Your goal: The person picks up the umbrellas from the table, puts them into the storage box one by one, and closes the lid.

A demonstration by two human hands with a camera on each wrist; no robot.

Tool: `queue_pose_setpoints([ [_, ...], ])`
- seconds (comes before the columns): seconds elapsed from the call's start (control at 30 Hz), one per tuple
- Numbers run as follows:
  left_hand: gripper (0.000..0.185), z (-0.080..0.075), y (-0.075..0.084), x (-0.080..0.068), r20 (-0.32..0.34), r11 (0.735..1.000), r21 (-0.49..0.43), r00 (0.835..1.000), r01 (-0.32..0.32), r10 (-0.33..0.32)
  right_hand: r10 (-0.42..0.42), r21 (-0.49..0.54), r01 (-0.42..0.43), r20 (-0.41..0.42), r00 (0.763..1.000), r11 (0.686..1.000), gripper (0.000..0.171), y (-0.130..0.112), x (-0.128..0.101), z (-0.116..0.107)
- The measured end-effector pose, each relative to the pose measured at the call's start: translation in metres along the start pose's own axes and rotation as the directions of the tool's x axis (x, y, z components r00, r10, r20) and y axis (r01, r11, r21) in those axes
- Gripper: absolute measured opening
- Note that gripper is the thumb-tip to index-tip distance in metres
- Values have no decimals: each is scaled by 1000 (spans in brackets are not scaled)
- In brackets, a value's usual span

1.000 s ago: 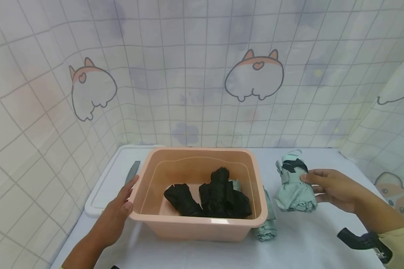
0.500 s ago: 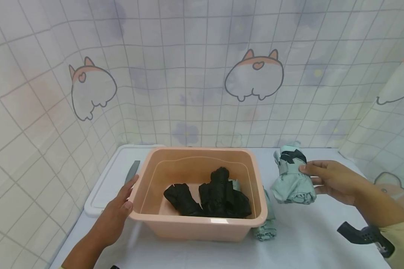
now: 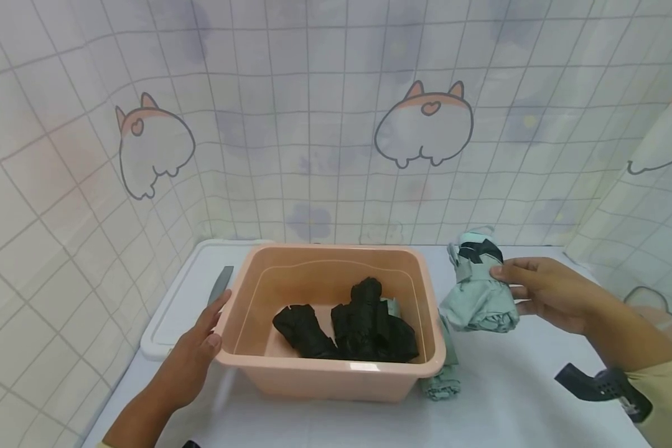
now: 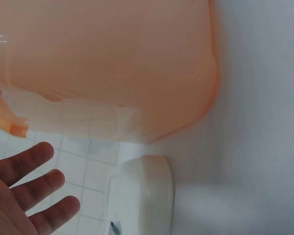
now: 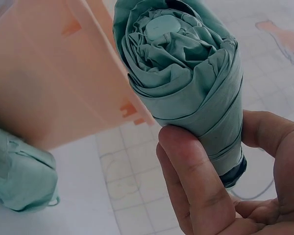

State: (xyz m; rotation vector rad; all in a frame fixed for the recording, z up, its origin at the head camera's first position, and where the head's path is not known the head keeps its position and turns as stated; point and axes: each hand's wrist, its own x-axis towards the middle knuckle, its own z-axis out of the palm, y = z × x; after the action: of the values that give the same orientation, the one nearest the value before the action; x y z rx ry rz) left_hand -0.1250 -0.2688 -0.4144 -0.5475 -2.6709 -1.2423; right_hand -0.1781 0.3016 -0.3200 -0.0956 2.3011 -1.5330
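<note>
In the head view my right hand (image 3: 549,292) holds a folded light green umbrella (image 3: 478,295) off the table, right of the peach plastic basin (image 3: 336,378). The right wrist view shows thumb and fingers pinching the umbrella (image 5: 196,98), its round end toward the camera. My left hand (image 3: 187,367) touches the basin's left rim; three of its fingers (image 4: 44,183) are straight and spread in the left wrist view. Inside the basin lie black folded umbrellas (image 3: 364,323) and a bit of light green fabric (image 3: 392,307). Another light green folded umbrella (image 3: 443,379) lies partly hidden beside the basin.
A white lidded box (image 3: 170,317) with a grey strip (image 3: 220,285) stands behind my left hand. White cloth (image 3: 515,386) covers the table. A gridded curtain with cartoon animals (image 3: 424,127) hangs at the back and both sides.
My right hand has raised the green umbrella slightly and brought it left, closer to the basin. The left hand and basin have stayed in place.
</note>
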Motion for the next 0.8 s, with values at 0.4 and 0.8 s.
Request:
queue_pose_setpoints([
  [0.4, 57, 0, 0, 0, -2, 1000, 6, 1000, 7, -7, -41, -2, 41, 14, 999, 999, 71, -18, 5, 16],
  [0.8, 58, 0, 2, -1, 5, 1000, -5, 1000, 16, -16, -44, 22, 43, 43, 998, 999, 73, -32, 15, 31],
])
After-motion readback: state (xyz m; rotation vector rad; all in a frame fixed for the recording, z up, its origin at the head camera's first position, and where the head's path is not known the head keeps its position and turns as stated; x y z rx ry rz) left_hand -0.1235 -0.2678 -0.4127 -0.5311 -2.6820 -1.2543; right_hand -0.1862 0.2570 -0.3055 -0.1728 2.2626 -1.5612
